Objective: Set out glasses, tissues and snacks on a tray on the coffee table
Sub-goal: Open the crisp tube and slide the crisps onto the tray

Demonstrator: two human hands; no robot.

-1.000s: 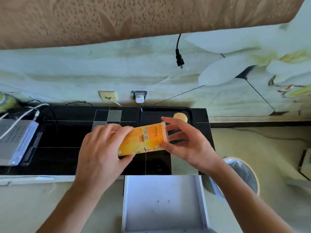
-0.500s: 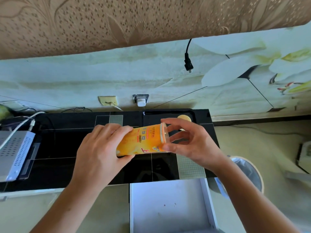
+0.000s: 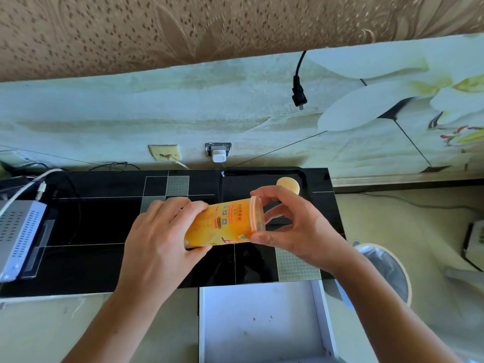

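**Ana:** Above the black counter (image 3: 99,224), you have the orange chip canister (image 3: 222,224) lying nearly on its side, its lidded end aimed at the black tray (image 3: 262,172) by the wall. Your left hand (image 3: 162,242) is wrapped round the bottom half, fingers curled over the top and thumb underneath.

**Ben:** And the right hand (image 3: 296,226)?

**Ana:** Its fingertips and thumb pinch the rim of the clear plastic lid (image 3: 258,213), index on top, thumb at the lower edge. The lid looks seated; I cannot see a gap.

**Ben:** So the step is opening it to tip out snacks?

**Ana:** That is my reading. One chip (image 3: 288,185) already lies on the tray's far right corner, so more probably follow. To do it well, keep your left hand firm but not crushing, since the tube is likely thin card. Peel the lid up from one edge with your thumb, not straight off, so it does not pop and scatter chips.

**Ben:** Should you tilt it first?

**Ana:** Raise the mouth a little before the lid comes free, then move it over the tray and lower it slowly. Right now the mouth hangs over the tray's near edge, so anything that slides out early could land on the counter or in the open white drawer (image 3: 262,323) below you.

**Ben:** And the lid afterwards?

**Ana:** Keep it in your fingers or set it on the counter beside the tray.
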